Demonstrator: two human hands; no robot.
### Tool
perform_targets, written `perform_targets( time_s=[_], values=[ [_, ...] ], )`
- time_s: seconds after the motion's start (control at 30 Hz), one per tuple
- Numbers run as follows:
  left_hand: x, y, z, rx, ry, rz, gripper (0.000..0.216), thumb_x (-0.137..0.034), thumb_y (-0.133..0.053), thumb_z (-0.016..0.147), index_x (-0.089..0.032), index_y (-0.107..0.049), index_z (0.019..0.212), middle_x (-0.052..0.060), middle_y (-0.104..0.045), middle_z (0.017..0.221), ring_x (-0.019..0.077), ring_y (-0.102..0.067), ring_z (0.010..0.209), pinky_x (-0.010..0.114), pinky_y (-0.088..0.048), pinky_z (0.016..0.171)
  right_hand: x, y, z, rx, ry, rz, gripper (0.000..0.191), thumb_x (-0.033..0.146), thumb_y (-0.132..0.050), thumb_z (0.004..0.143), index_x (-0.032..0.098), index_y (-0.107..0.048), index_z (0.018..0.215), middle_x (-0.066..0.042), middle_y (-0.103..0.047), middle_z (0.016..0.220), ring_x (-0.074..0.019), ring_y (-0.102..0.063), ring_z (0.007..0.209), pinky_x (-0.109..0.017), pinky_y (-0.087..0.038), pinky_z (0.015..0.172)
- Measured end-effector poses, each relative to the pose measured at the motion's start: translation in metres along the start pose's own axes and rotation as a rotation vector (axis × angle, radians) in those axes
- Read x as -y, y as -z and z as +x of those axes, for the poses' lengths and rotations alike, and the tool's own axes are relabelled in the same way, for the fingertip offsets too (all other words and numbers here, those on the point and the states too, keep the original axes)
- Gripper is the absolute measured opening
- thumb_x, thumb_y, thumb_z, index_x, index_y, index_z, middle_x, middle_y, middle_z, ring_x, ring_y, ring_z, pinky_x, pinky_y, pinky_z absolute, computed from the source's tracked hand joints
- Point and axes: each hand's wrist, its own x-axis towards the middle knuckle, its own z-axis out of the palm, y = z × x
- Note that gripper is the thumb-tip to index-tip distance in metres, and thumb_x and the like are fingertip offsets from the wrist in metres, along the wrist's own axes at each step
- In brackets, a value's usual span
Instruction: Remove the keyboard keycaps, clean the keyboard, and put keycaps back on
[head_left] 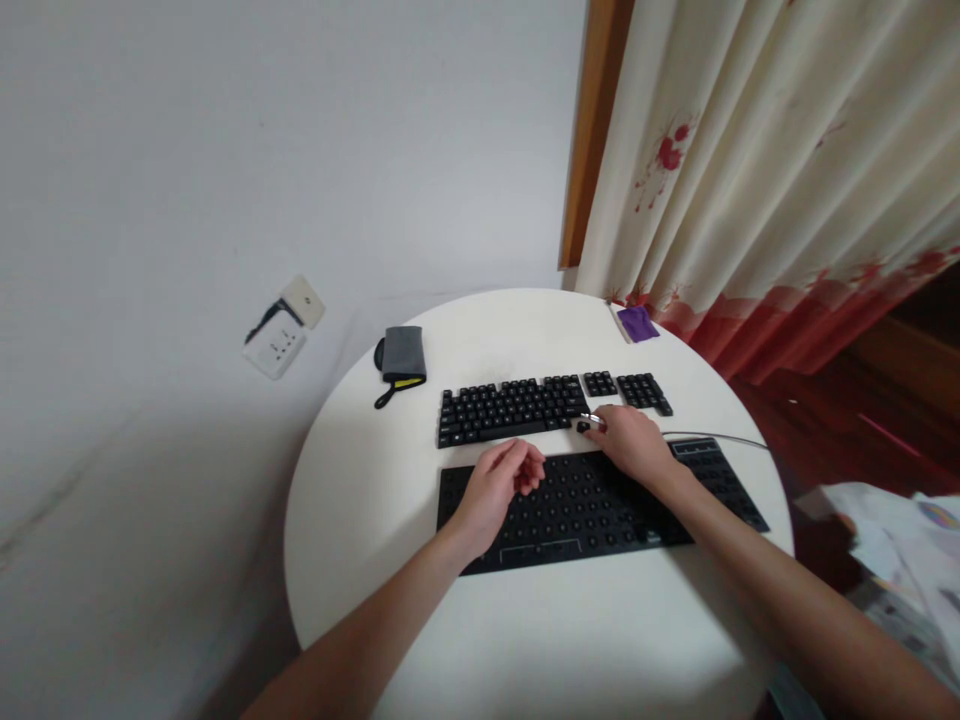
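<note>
My right hand (626, 437) is closed in a pinch on a small silver metal tool (592, 418), whose exact kind is too small to tell. Its tip is right by a black keycap (583, 427) at the lower right end of loose black keycaps (514, 408), laid out in keyboard order on the table. My left hand (501, 485) hovers over the black keyboard (555, 505), its fingers curled with the thumb against them. Whether something small is inside them is hidden. The keyboard's key posts are bare, and my right forearm crosses above its right part.
The round white table (352, 500) stands against the wall. A grey pouch (403, 352) with a black loop lies at its back left, a purple cloth (637, 323) at the back right. A thin cable (720, 436) runs to the right edge, near the curtain (720, 200).
</note>
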Motion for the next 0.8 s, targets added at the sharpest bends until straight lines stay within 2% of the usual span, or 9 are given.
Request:
perform_targets(
  time_s=[0.1, 0.63, 0.8],
  values=[
    [-0.001, 0.000, 0.000, 0.001, -0.002, 0.000, 0.031, -0.042, -0.058, 0.091, -0.014, -0.064, 0.080, 0.003, -0.059, 0.071, 0.0120, -0.049, 0.064, 0.025, -0.033, 0.057, 0.000, -0.001, 0.000, 0.026, -0.057, -0.014, 0.023, 0.040, -0.061, 0.088, 0.018, -0.068, 0.085, -0.010, -0.072, 0.085, -0.0250, -0.068, 0.080, -0.030, -0.035, 0.061],
    [-0.003, -0.001, 0.000, -0.011, 0.005, 0.012, 0.032, -0.044, -0.060, 0.089, -0.014, -0.064, 0.079, 0.003, -0.059, 0.071, 0.0123, -0.049, 0.063, 0.026, -0.033, 0.056, 0.011, -0.002, 0.011, 0.043, -0.035, -0.039, 0.022, 0.031, -0.055, 0.092, 0.016, -0.070, 0.092, -0.014, -0.072, 0.092, -0.0259, -0.068, 0.088, -0.030, -0.043, 0.068],
    [-0.002, 0.000, 0.000, -0.012, 0.011, 0.012, 0.032, -0.045, -0.060, 0.089, -0.014, -0.064, 0.078, 0.003, -0.059, 0.070, 0.0123, -0.049, 0.063, 0.026, -0.033, 0.056, 0.009, 0.006, 0.006, -0.006, -0.053, 0.049, 0.025, 0.034, -0.055, 0.092, 0.016, -0.069, 0.082, -0.013, -0.072, 0.085, -0.0257, -0.067, 0.081, -0.030, -0.041, 0.066]
  ],
)
